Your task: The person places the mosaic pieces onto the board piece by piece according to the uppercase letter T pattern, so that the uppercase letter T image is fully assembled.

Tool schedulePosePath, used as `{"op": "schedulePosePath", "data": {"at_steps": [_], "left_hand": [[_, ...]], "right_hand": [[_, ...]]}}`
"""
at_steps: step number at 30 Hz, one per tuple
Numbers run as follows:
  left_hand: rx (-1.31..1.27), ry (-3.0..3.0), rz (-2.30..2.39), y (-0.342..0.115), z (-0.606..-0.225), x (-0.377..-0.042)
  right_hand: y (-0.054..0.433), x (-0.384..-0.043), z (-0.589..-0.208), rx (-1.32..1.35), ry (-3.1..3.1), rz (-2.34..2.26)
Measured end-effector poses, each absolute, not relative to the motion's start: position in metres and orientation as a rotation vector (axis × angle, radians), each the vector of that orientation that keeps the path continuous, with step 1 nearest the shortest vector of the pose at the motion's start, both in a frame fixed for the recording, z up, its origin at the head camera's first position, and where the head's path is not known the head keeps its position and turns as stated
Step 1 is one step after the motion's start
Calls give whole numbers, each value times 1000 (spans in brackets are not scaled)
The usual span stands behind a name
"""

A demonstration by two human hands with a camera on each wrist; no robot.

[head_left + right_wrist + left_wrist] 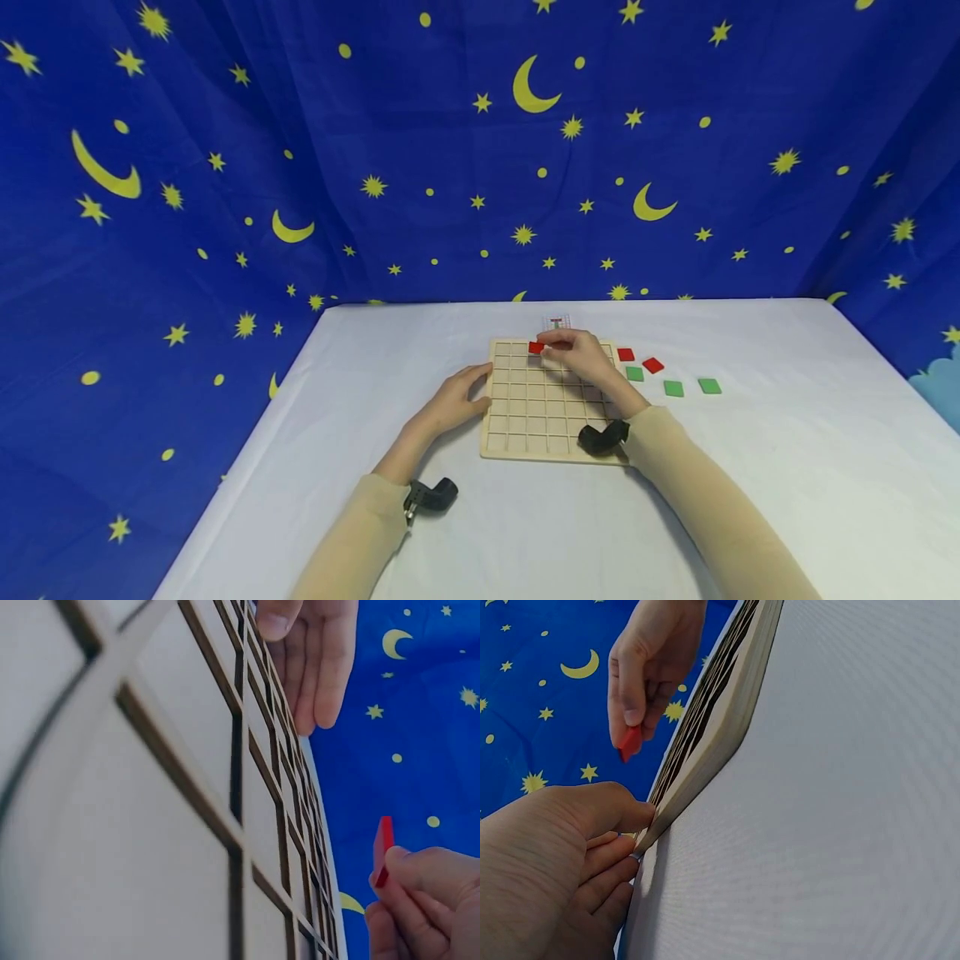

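Observation:
A wooden grid board [517,400] lies flat on the table. At its left edge my left hand [452,400] touches the rim with thumb and fingertips, the fingers fairly straight; the left wrist view shows this hand [562,862] at the board's side. Above the far part of the grid, my right hand [577,354] pinches a red square tile [536,347] between thumb and fingers. The right wrist view shows the tile [383,851] held on edge, apart from the board. The visible cells of the grid hold no tiles.
Right of the board lie two red tiles [653,365] and several green tiles [673,388]. A small printed card [557,320] is behind the board, partly hidden by the right hand. Blue star-and-moon cloth [450,150] stands around the white table [787,467].

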State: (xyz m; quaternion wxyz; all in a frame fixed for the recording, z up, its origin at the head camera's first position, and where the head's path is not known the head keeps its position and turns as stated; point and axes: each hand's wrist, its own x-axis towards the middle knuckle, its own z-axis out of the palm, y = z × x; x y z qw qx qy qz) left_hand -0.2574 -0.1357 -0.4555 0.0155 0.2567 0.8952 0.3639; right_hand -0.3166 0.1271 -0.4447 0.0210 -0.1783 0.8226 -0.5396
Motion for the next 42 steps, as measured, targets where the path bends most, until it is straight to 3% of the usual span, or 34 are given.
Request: {"op": "schedulePosePath", "data": {"at_steps": [42], "left_hand": [[799,2784,1149,-135,-455,-256]], "right_hand": [[125,-315,-461,-806,2852,-1296]]}}
